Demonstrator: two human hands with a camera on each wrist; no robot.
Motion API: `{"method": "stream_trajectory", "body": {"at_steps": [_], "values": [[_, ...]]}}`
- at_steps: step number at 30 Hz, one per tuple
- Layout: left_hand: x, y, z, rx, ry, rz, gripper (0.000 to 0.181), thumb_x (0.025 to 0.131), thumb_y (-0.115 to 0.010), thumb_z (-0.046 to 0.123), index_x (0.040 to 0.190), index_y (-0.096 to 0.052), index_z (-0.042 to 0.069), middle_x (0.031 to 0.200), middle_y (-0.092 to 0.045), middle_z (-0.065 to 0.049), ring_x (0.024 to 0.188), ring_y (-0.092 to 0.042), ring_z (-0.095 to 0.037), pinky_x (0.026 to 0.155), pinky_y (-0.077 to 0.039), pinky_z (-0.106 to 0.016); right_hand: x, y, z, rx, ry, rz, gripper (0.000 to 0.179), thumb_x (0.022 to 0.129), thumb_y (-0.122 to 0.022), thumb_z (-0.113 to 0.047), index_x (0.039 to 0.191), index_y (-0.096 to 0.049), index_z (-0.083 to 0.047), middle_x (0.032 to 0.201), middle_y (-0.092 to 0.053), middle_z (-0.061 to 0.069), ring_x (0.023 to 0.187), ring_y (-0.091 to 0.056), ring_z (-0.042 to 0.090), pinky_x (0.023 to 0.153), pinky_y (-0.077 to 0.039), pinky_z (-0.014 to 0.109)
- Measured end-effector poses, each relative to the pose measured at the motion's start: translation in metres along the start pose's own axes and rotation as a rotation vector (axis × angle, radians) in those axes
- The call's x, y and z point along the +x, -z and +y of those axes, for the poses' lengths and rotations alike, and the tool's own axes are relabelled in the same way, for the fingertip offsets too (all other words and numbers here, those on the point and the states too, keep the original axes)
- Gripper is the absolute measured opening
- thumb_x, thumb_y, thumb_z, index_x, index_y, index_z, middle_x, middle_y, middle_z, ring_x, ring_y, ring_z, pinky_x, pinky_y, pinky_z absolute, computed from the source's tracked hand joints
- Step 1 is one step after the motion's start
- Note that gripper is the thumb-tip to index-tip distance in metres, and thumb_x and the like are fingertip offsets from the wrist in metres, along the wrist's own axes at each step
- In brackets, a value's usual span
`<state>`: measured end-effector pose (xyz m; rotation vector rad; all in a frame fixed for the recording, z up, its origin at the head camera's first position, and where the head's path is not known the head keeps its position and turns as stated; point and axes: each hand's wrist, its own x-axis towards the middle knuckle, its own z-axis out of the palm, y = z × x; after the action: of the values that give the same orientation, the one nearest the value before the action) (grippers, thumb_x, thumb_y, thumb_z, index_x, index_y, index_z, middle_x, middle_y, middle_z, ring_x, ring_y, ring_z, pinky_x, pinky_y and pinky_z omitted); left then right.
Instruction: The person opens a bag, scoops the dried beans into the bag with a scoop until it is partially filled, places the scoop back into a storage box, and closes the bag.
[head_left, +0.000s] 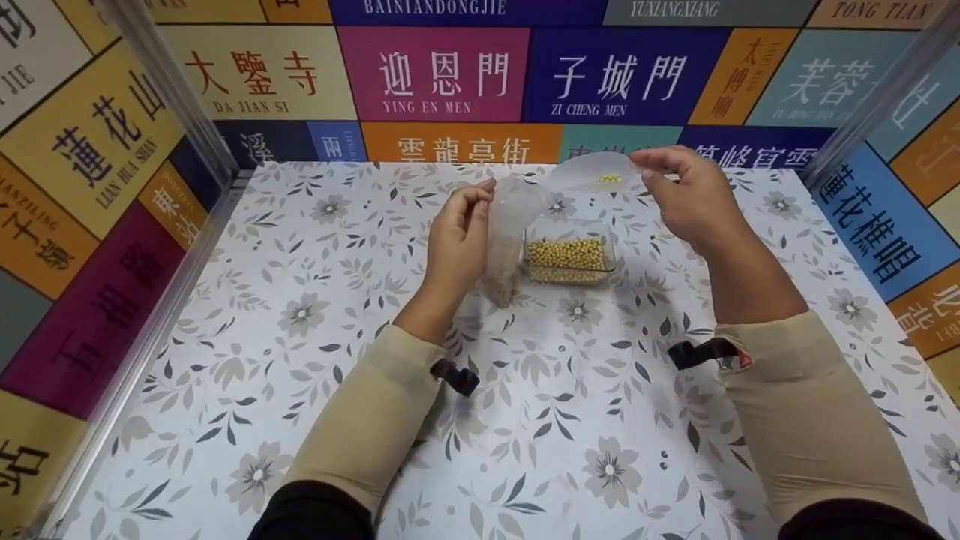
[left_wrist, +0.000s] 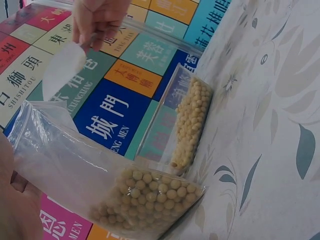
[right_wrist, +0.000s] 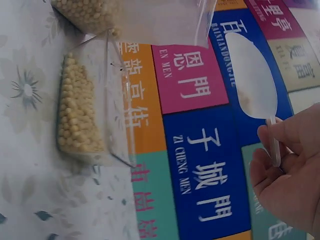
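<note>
My left hand [head_left: 459, 234] holds a clear zip bag [head_left: 517, 208] upright by its upper side; in the left wrist view, soybeans [left_wrist: 150, 192] fill the bag's bottom. My right hand [head_left: 694, 199] pinches the short handle of a translucent plastic scoop [right_wrist: 252, 80]. A few yellow soybeans [head_left: 609, 179] lie in the scoop, which is raised above the table, right of the bag's mouth and apart from it. Between the hands, a clear rectangular container [head_left: 574, 227] stands on the table beside the bag, with soybeans [right_wrist: 77, 107] in its lower part.
A white floral cloth [head_left: 360, 405] covers the table. Panels printed with place names [head_left: 442, 75] form walls at the back and both sides. Each wrist wears a small black camera mount [head_left: 455, 376].
</note>
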<state>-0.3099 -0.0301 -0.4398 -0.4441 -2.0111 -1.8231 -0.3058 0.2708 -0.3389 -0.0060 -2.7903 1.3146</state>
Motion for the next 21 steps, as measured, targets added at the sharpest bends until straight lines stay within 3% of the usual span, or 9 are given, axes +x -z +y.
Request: {"method": "stream_trajectory", "body": {"at_steps": [10, 16, 21], "values": [[-0.002, 0.001, -0.002, -0.01, 0.01, -0.007, 0.02, 0.113, -0.05, 0.012, 0.12, -0.064, 0.0, 0.147, -0.068, -0.006, 0.143, -0.06, -0.013, 0.121, -0.048, -0.02, 0.001, 0.008, -0.038, -0.227, 0.144, -0.05, 0.04, 0.115, -0.045, -0.032, 0.15, -0.063, -0.022, 0.16, -0.052, 0.0, 0.148, -0.048, 0.026, 0.119, -0.045, 0.052], [-0.001, 0.0, -0.002, -0.026, 0.009, -0.007, 0.02, 0.113, -0.05, 0.011, 0.12, -0.064, -0.001, 0.146, -0.068, -0.006, 0.143, -0.06, -0.013, 0.121, -0.047, -0.02, 0.002, 0.01, -0.043, -0.268, 0.201, -0.046, 0.039, 0.115, -0.045, -0.026, 0.148, -0.065, -0.016, 0.156, -0.056, 0.004, 0.15, -0.046, 0.028, 0.126, -0.04, 0.055], [-0.001, 0.0, -0.001, -0.03, 0.011, -0.003, 0.018, 0.113, -0.05, 0.01, 0.119, -0.064, -0.001, 0.146, -0.068, -0.007, 0.143, -0.06, -0.014, 0.122, -0.047, -0.02, 0.004, 0.012, -0.039, -0.26, 0.184, -0.035, 0.039, 0.115, -0.045, -0.028, 0.148, -0.064, -0.016, 0.155, -0.055, 0.005, 0.149, -0.047, 0.029, 0.125, -0.042, 0.054]]}}
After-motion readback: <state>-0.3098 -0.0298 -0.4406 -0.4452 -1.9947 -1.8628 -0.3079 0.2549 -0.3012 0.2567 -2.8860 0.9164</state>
